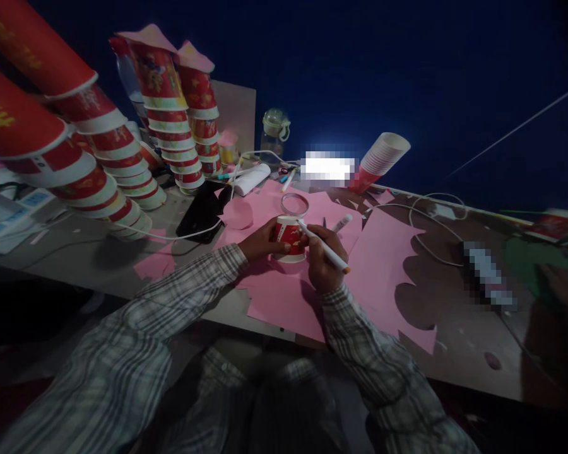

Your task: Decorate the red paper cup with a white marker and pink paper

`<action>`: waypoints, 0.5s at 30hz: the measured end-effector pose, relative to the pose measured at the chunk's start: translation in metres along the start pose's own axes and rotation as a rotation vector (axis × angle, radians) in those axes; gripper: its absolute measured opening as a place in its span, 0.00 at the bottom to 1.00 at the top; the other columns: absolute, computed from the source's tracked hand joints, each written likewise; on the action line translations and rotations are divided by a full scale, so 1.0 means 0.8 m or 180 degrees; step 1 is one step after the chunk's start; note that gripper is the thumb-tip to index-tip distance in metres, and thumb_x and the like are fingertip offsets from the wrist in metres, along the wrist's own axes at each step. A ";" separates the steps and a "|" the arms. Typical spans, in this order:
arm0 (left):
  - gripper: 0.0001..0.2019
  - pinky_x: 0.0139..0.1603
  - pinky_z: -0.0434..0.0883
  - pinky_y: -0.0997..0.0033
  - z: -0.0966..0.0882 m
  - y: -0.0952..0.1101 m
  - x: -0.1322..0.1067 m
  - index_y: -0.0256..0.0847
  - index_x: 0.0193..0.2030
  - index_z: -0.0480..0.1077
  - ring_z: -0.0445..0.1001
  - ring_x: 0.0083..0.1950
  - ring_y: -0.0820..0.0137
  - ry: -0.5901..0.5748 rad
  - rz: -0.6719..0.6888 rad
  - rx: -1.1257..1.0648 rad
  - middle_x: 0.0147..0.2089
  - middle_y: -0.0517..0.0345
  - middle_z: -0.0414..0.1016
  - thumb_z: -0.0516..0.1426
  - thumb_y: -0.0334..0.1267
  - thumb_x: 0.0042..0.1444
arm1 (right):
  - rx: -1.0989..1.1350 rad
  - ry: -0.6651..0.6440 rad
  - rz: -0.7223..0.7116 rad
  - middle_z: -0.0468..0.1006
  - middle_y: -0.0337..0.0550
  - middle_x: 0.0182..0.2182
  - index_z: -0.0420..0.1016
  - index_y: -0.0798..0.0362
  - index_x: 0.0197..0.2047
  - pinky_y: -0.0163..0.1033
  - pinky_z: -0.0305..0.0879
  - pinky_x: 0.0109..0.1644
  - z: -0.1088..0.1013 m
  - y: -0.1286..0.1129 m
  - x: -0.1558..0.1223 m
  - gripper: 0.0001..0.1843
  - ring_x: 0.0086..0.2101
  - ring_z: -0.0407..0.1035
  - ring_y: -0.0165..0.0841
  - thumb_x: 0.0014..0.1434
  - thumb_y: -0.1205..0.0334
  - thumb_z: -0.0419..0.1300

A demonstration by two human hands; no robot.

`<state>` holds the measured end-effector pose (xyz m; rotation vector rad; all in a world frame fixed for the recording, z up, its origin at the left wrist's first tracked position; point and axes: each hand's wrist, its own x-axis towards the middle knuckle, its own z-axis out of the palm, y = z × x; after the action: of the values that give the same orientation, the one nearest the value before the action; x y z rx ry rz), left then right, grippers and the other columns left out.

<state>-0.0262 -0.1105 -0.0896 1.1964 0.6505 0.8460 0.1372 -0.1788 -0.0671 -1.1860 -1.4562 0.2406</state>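
A red and white paper cup (291, 237) is gripped at its left side by my left hand (260, 240). In my right hand (325, 260) is a white marker pen (330, 253) with an orange end, its tip close to the cup's upper edge. Whether the tip touches the cup I cannot tell. Pink paper sheets (284, 302) lie under both hands. Just beyond the cup rests a roll of tape or ring (295, 203). A white pen cap or marker (343, 222) lies on the paper behind my right hand.
Tall stacks of red paper cups (173, 126) stand at the left, two with pink tops. A black phone (203, 214) lies near them. Nested cups (381, 161) lean at the back, beside a blurred bright light (328, 169). White cables (435, 252) cross the table.
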 end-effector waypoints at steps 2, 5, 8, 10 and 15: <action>0.38 0.52 0.73 0.58 0.000 0.000 0.000 0.39 0.56 0.66 0.75 0.51 0.60 -0.0001 0.0001 -0.0008 0.51 0.49 0.75 0.73 0.42 0.38 | 0.0034 0.0005 0.0031 0.83 0.46 0.38 0.76 0.52 0.47 0.47 0.76 0.45 0.000 0.001 0.000 0.15 0.40 0.78 0.38 0.66 0.54 0.54; 0.38 0.51 0.73 0.58 0.000 0.001 0.000 0.39 0.56 0.65 0.76 0.51 0.60 -0.0035 -0.0017 -0.0076 0.50 0.49 0.76 0.73 0.42 0.38 | 0.0035 0.0057 0.0053 0.83 0.46 0.38 0.77 0.52 0.46 0.46 0.76 0.44 0.000 0.001 0.001 0.15 0.39 0.78 0.38 0.66 0.53 0.55; 0.38 0.53 0.73 0.56 0.000 0.003 -0.001 0.38 0.57 0.65 0.76 0.52 0.59 -0.0075 -0.0027 -0.0129 0.51 0.48 0.76 0.73 0.42 0.38 | 0.0108 0.0124 0.0095 0.83 0.46 0.37 0.77 0.53 0.46 0.44 0.76 0.42 -0.001 0.001 0.003 0.15 0.38 0.78 0.37 0.66 0.53 0.55; 0.38 0.53 0.72 0.55 0.000 0.004 -0.001 0.38 0.56 0.65 0.76 0.52 0.58 -0.0073 -0.0037 -0.0129 0.52 0.48 0.76 0.73 0.42 0.38 | 0.0188 0.0139 0.0119 0.83 0.45 0.36 0.77 0.53 0.45 0.42 0.76 0.41 0.000 0.000 0.004 0.15 0.36 0.78 0.36 0.66 0.53 0.55; 0.39 0.53 0.73 0.55 -0.001 0.001 0.000 0.38 0.56 0.66 0.77 0.51 0.58 -0.0056 -0.0052 -0.0150 0.51 0.47 0.77 0.74 0.42 0.37 | 0.0283 0.0142 0.0267 0.82 0.44 0.34 0.77 0.52 0.45 0.42 0.75 0.39 0.001 0.002 0.003 0.15 0.35 0.77 0.35 0.65 0.51 0.55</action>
<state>-0.0271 -0.1095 -0.0888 1.1535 0.6220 0.8319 0.1379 -0.1762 -0.0669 -1.1742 -1.3451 0.3313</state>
